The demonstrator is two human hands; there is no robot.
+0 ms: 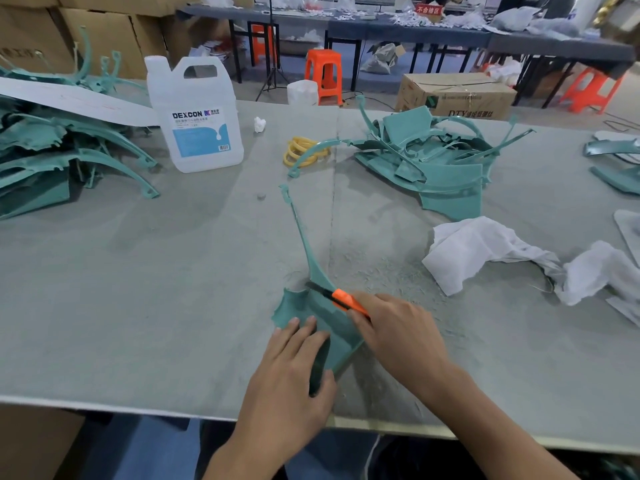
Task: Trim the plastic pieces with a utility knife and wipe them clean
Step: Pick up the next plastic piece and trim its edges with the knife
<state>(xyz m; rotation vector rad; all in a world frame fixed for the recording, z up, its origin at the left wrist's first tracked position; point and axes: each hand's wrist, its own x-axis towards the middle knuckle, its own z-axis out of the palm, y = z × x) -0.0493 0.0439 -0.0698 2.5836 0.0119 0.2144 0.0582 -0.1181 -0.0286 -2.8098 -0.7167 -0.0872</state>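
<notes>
1. The left hand (291, 372) holds the teal plastic piece (303, 304) near the front edge of the table (104, 341). Its fingers lie over the piece's outer face and its thumb is tucked against the inner side, so the wide end is pinched between them.
2. The right hand (398, 334) is closed round the orange utility knife (346, 301). The dark blade end points up and to the left and rests on the piece where the wide end narrows, just beyond the left fingertips.
3. From the grip, the piece's thin curved arm runs away from the person towards the middle of the table. Its slotted tip ends well short of the yellow rings (303, 152).
4. Fine shavings (381, 268) lie scattered on the grey surface just right of the blade.
5. A crumpled white cloth (485, 251) lies to the right, apart from the right hand.
6. A heap of teal pieces (426, 157) sits at the far right and another heap (52, 147) at the far left. A large clear jug (197, 112) stands beside the left heap.
7. Bare grey surface stretches to the left of the held piece, between it and the left heap. The table's front edge runs just below both wrists.
</notes>
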